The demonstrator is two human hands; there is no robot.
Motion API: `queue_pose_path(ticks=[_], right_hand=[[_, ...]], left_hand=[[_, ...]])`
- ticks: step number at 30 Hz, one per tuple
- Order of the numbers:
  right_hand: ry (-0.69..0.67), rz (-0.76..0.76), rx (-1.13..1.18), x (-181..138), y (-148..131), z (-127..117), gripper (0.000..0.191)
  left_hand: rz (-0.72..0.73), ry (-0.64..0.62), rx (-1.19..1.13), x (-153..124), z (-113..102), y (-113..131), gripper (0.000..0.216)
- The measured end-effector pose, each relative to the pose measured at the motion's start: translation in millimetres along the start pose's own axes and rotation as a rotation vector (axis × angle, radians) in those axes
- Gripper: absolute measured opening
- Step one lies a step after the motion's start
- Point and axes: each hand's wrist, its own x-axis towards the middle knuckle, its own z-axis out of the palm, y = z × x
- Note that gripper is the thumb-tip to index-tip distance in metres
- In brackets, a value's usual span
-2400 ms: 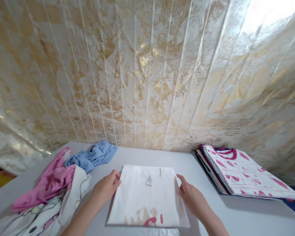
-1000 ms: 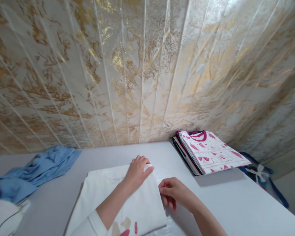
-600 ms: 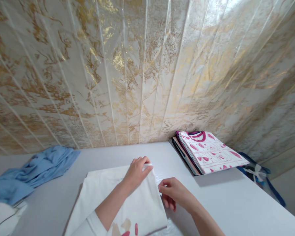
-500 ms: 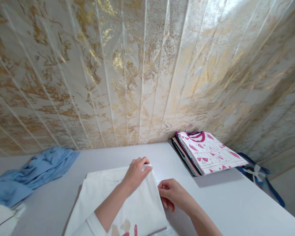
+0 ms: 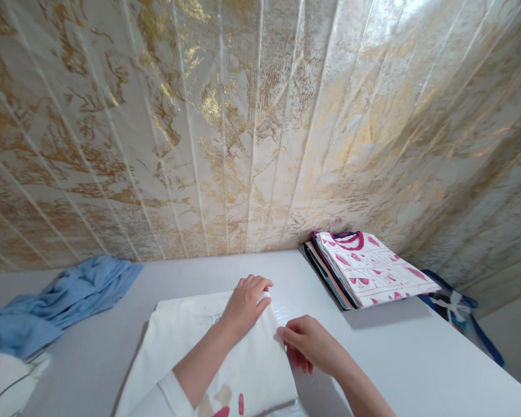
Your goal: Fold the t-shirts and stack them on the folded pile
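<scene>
A folded white shirt point(image 5: 178, 341) lies on the table, with pink and beige print at the bottom of the view. My left hand point(image 5: 247, 304) reaches across it and grips its far right corner between thumb and fingers. Lower down, my right hand point(image 5: 306, 344) pinches the shirt's right edge, thumb on top and the other fingers curled. Something clear and shiny, like plastic film point(image 5: 289, 411), shows from under the near right corner. Part of the shirt is hidden by my left forearm and its white sleeve.
Folded clothes are stacked at the back right, a white shirt with pink print point(image 5: 380, 269) on top. Beyond the table's right edge is a dark blue-trimmed bag point(image 5: 460, 313). Crumpled blue cloth point(image 5: 69, 301) and a white item point(image 5: 8, 379) lie left. A gold-patterned curtain point(image 5: 252, 127) hangs behind.
My right thumb has come down onto the shirt's edge. My left hand stays at the corner, its fingers slightly shifted. The whole view has moved a little.
</scene>
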Motion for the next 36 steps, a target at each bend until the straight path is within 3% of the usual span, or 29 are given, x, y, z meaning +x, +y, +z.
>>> queue_pose_path(ticks=[6,13,16,18,21,23,28,36], right_hand=[[0.177,-0.051,-0.324,-3,-7,10,0.022],[0.174,-0.014,-0.634,-14,-20,6,0.032],[0.272,-0.024,-0.735,-16,-19,6,0.024],[0.397,-0.14,-0.739,-12,-14,11,0.024],[0.591,-0.457,-0.72,1,1,31,0.04],[0.669,-0.588,-0.745,12,14,49,0.05],[0.552,-0.542,-0.86,26,34,77,0.061],[0.508,-0.452,-0.939,21,27,71,0.061]], left_hand=[[0.021,-0.041,0.052,1,-2,1,0.021],[0.024,-0.047,0.105,0,1,0,0.017],[0.013,-0.039,0.133,1,1,1,0.015],[-0.005,-0.028,0.158,3,0,1,0.014],[-0.031,-0.015,0.194,8,-2,1,0.014],[-0.04,-0.016,0.213,10,-3,2,0.014],[-0.052,-0.018,0.244,10,-3,1,0.015],[-0.059,-0.007,0.283,4,-5,14,0.024]])
